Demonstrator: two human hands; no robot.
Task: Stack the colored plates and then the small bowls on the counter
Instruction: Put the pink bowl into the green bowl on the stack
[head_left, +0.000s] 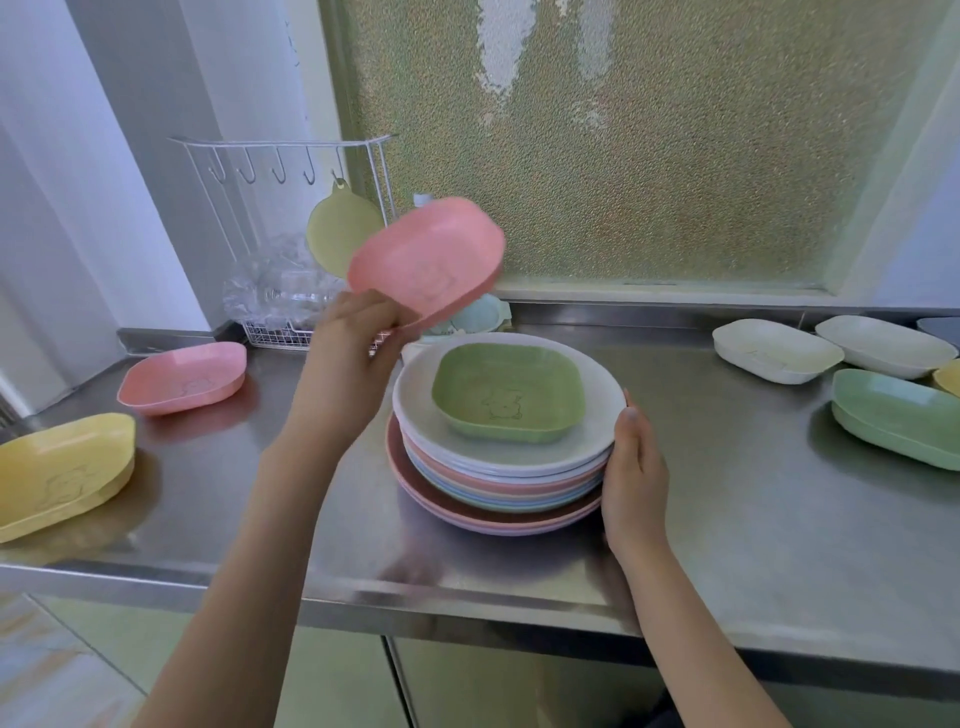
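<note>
Head view: my right hand (631, 467) rests open against the stack of round pastel plastic plates (498, 483), topped by a square green plastic bowl (511, 397). Beyond, my left hand (353, 353) pinches a tilted pink plastic bowl (426, 260). Bowl-stacking; next, I judge, level and nest it.

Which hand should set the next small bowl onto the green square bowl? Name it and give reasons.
Left. The left hand already holds a pink square bowl above the green square bowl; the right hand braces the round plate stack.
</note>
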